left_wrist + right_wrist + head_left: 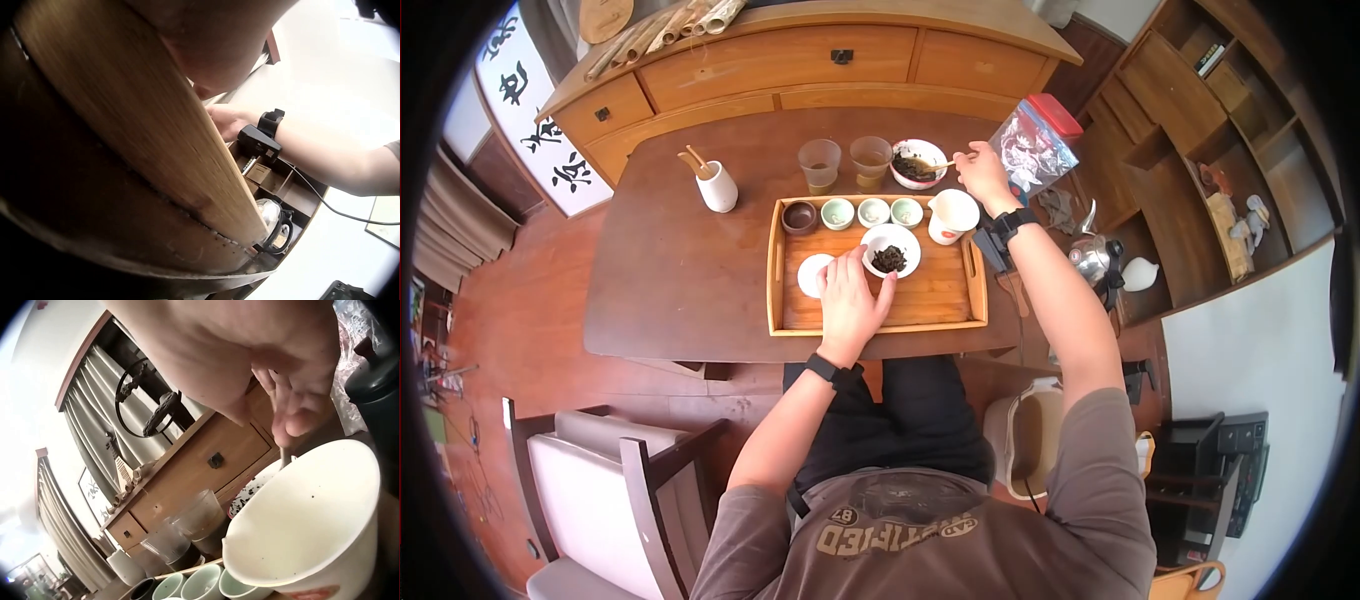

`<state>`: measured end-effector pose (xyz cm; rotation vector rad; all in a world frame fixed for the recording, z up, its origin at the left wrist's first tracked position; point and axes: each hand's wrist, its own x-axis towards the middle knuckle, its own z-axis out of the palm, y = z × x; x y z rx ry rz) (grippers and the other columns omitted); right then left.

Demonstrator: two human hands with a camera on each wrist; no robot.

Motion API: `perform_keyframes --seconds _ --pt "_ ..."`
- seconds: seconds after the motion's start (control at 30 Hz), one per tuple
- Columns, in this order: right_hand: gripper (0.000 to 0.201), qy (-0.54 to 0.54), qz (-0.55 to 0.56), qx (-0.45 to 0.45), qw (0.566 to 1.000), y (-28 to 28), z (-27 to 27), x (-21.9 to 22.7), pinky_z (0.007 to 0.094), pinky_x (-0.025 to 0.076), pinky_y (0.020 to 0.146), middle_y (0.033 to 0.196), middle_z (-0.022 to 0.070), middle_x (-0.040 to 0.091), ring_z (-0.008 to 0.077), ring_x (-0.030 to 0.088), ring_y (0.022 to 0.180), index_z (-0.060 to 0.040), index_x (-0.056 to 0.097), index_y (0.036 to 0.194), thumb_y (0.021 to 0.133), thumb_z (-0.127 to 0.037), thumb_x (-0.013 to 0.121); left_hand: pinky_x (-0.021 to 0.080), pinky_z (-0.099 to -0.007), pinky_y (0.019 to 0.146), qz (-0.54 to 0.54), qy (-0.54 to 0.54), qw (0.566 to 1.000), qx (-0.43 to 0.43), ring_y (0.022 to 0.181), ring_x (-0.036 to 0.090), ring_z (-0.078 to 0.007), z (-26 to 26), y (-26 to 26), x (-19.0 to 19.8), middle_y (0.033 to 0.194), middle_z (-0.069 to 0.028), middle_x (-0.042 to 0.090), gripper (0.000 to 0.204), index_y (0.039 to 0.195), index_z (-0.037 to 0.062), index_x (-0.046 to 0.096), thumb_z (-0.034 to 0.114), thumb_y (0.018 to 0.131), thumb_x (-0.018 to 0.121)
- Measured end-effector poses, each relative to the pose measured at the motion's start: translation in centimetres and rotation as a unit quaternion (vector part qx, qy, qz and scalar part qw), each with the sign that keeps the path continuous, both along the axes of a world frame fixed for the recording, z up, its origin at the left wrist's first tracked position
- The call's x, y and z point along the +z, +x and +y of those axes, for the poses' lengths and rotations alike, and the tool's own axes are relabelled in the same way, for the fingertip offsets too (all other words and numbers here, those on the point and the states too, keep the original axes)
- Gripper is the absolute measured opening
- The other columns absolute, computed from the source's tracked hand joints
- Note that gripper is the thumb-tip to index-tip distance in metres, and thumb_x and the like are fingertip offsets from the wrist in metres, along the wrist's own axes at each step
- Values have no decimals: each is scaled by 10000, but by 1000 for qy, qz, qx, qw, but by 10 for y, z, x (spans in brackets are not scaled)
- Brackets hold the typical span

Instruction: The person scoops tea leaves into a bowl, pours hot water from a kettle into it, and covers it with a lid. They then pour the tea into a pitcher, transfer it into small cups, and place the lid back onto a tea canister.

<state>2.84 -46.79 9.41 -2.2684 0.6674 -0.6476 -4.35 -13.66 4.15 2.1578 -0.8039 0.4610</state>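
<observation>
My right hand [985,178] pinches a thin wooden stick [941,165] whose far end lies in a patterned bowl [919,181] of dark wet leaves. In the right wrist view the stick [284,455] runs down from the fingertips. On the wooden tray [820,318], my left hand [850,305] rests with fingers spread between a white lid [809,275] and a white bowl [908,246] holding dark leaves; its fingertips meet the bowl's rim. A white pitcher [951,218] stands at the tray's right corner.
Three pale green cups [838,213] and a brown cup [800,218] line the tray's back. Behind stand two clear cups [819,165]. A white holder with sticks [719,190] is at the left; a plastic bag [1030,150] and a kettle [1094,262] are at the right.
</observation>
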Motion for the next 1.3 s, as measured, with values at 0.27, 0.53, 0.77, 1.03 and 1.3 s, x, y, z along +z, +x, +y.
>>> perform_keyframes --seconds 0.27,0.53,0.77,1.03,1.3 --pt "434 228 -134 72 962 -95 56 60 281 559 782 1022 66 725 131 686 824 8 564 1431 1036 -109 700 404 -516 1067 3 -8 1000 9 1154 617 -376 -1 0 -1 1215 -191 672 588 1387 -32 567 332 973 774" --pt "162 281 -217 60 933 -227 98 -6 212 448 688 903 -37 641 35 557 770 -22 695 1204 1110 -145 647 444 -496 1018 14 5 1000 -4 1134 627 -378 0 0 -3 1177 -187 675 406 1363 -12 589 182 1020 687" --pt "195 259 -236 -48 936 -263 95 -92 221 476 758 994 -1 720 34 602 857 -1 715 1056 1120 -165 632 479 -498 888 11 -15 1000 -6 996 616 -393 -1 2 -3 1021 -174 638 233 1263 -14 613 -2 1036 563" --pt "217 292 -225 -63 928 -257 91 -113 223 448 710 915 -21 713 30 571 784 9 722 1039 1113 -181 646 499 -485 904 16 -24 999 17 979 642 -404 0 7 -14 980 -204 656 182 1202 -40 622 67 1055 609" --pt "417 275 -225 -39 934 -254 77 -117 272 241 528 653 -89 378 24 309 575 -112 476 739 1123 -203 609 475 -495 937 -26 -27 999 10 1056 609 -400 -3 1 -3 1109 -191 627 426 1213 -20 606 252 948 798"
